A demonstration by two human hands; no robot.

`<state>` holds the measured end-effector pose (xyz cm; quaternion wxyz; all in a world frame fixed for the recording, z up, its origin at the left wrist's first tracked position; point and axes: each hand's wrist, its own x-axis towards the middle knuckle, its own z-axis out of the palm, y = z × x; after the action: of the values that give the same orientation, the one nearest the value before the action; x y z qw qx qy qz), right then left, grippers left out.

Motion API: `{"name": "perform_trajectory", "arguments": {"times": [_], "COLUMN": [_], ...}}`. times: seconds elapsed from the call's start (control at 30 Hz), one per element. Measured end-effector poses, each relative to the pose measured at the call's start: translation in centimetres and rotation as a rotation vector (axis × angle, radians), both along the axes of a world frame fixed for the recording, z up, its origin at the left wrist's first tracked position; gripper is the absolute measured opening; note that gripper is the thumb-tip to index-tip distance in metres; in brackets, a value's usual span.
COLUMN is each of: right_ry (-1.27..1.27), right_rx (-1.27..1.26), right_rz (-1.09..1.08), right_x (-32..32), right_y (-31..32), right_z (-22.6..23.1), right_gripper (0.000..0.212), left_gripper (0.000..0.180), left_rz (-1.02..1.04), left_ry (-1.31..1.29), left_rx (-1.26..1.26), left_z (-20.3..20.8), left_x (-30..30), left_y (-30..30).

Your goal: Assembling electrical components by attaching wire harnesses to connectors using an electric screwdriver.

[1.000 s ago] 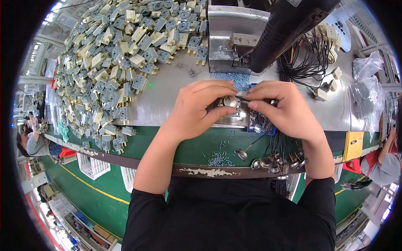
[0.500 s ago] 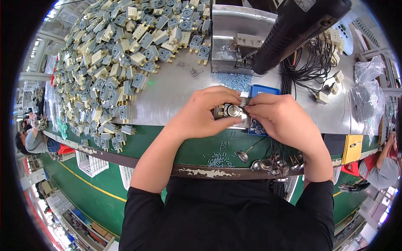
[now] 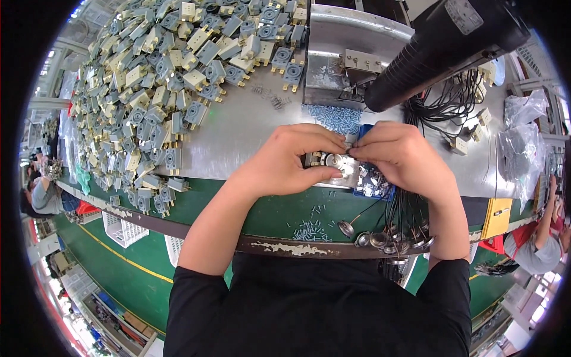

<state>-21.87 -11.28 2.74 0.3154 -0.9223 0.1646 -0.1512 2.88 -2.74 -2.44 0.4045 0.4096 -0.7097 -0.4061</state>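
Between the thumb and fingers of my left hand [image 3: 284, 162] sits a small block-shaped switch housing, with a round silvery metal cap [image 3: 335, 160] facing up. My right hand [image 3: 405, 156] is closed in a pinch at the far right edge of that cap, its fingertips almost meeting my left fingertips. Whatever the pinch holds is hidden by the fingers. Under my right hand lies a blue tray [image 3: 358, 191] with small metal pieces [image 3: 375, 183] in it. Just beyond my hands is a spread of small bluish screws [image 3: 336, 118].
Grey and cream switch housings [image 3: 160, 95] are heaped at left. A thick black cylindrical tool [image 3: 425, 62] leans over a metal fixture [image 3: 357, 30]. Black cables [image 3: 434, 113] lie right. Loose screws [image 3: 309, 231] and wired metal caps [image 3: 380, 239] lie along the near edge.
My right fingertips have shifted slightly away from me, to the far side of the round cap. My left hand keeps its hold. The whole view has shifted a little.
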Motion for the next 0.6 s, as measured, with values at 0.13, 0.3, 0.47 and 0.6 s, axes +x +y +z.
{"name": "perform_trajectory", "arguments": {"times": [0.13,0.3,0.47,0.6], "right_ry": [0.059,-0.073,-0.073,-0.123], "right_rx": [-0.107,-0.066,0.039,-0.075], "right_rz": [0.01,-0.094,-0.229,-0.143], "right_x": [0.4,0.3,0.9,1.8], "right_y": [1.0,0.7,1.7,1.6], "right_z": [0.5,0.4,0.1,0.3], "right_gripper": [0.027,0.029,0.026,0.019], "left_gripper": [0.032,0.032,0.033,0.033], "left_rz": [0.018,0.018,0.018,0.003], "left_ry": [0.001,0.016,0.045,0.043], "left_rx": [-0.011,-0.033,-0.074,-0.081], "left_z": [-0.2,-0.1,-0.5,-0.7], "left_x": [0.0,0.1,0.2,0.2], "left_y": [0.1,0.2,0.2,0.1]}}
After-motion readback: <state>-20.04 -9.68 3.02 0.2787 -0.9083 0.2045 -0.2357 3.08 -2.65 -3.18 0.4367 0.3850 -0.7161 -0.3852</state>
